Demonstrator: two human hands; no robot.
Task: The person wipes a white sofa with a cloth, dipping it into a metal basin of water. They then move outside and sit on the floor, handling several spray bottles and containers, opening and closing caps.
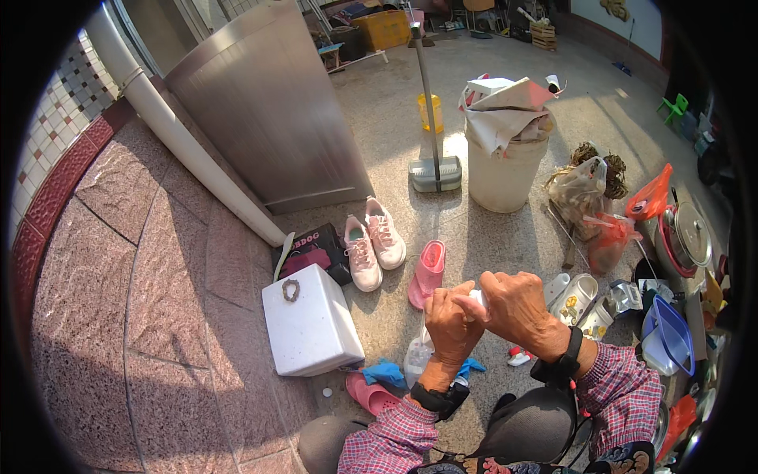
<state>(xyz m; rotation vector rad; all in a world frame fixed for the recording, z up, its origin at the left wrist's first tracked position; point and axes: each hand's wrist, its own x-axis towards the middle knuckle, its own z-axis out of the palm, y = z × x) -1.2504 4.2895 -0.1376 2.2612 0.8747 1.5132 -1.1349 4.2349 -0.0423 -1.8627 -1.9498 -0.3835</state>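
Observation:
My left hand (pixel 453 329) and my right hand (pixel 515 302) meet in front of me, fingers curled around a small white plastic piece (pixel 478 298). Most of that piece is hidden by the fingers, so its kind is unclear. Below and partly behind my left hand is a clear plastic bottle (pixel 418 358). A red and white trigger spray head (pixel 520 356) lies on the ground under my right wrist. Blue cloth or glove-like pieces (pixel 385 373) lie beside the bottle, near a pink clog (pixel 373 396). Another pink slip-on shoe (pixel 430 269) stands just beyond my hands.
A white foam box (pixel 311 323) with a small ring on top stands left, near pink sneakers (pixel 376 243). Ahead are a long-handled dustpan (pixel 435 175) and a full white bin (pixel 506 178). White clogs (pixel 574 299), bags (pixel 610 243) and a blue basin (pixel 669 335) crowd the right.

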